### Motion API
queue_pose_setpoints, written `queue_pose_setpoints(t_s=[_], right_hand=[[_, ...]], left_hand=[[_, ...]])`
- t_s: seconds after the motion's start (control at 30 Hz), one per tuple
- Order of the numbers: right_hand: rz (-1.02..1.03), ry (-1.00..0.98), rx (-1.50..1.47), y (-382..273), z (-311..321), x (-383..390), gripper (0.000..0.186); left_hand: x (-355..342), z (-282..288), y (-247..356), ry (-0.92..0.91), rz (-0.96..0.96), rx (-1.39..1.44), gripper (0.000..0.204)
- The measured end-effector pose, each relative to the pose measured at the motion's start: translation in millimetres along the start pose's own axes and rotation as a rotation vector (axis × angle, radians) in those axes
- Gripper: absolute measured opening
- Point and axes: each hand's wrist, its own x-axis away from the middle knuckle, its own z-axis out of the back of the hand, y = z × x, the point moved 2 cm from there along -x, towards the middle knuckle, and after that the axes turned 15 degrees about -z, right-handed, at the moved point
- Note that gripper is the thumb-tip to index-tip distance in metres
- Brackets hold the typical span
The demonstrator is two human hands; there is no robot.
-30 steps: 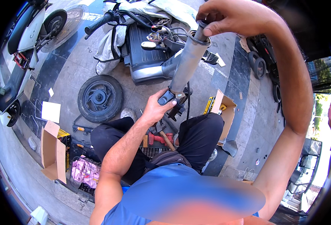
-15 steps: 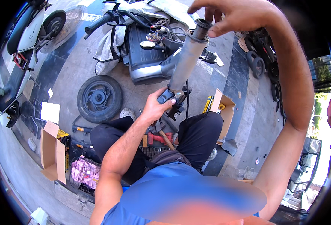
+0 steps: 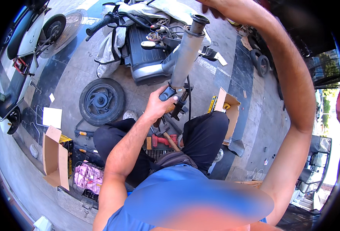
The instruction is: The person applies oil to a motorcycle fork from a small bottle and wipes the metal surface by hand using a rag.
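Note:
My left hand (image 3: 159, 104) is closed round the dark lower end of an upright, thick grey metal tube (image 3: 186, 57), which looks like a vehicle's steering column. A narrower dark collar with a flange tops the tube, and a dark fork-like bracket (image 3: 180, 103) extends below my hand. A black cable hangs beside it. Past the tube's top, at the upper edge of the picture, is my right hand (image 3: 215, 8), apart from the tube. Its partly cut-off fingers hang loosely spread, with nothing visible in them.
A black wheel (image 3: 101, 101) lies left of my knees. Ahead stands a partly stripped scooter (image 3: 148, 57) with exposed wiring. Open cardboard boxes (image 3: 53, 158) flank me. Between my legs are a hammer (image 3: 170, 138) and a red tool (image 3: 163, 141). Another scooter (image 3: 25, 40) is at far left.
My right hand has moved up and away from the tube's top, partly out of the picture. The tube has tilted slightly left, with my left hand still gripping its base.

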Motion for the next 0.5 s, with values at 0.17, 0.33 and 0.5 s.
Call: queue_pose_setpoints(t_s=[0.17, 0.33, 0.5], right_hand=[[-0.043, -0.043, 0.0, -4, -8, 12, 0.081], [-0.069, 0.129, -0.127, -1, -11, 6, 0.072], [0.3, -0.053, 0.058, 12, -10, 18, 0.043]], left_hand=[[-2, -3, 3, -0.012, 0.019, -0.035, 0.057], [-1, 8, -11, 0.05, 0.003, -0.021, 0.059], [-3, -4, -3, -0.004, 0.016, -0.008, 0.066]])
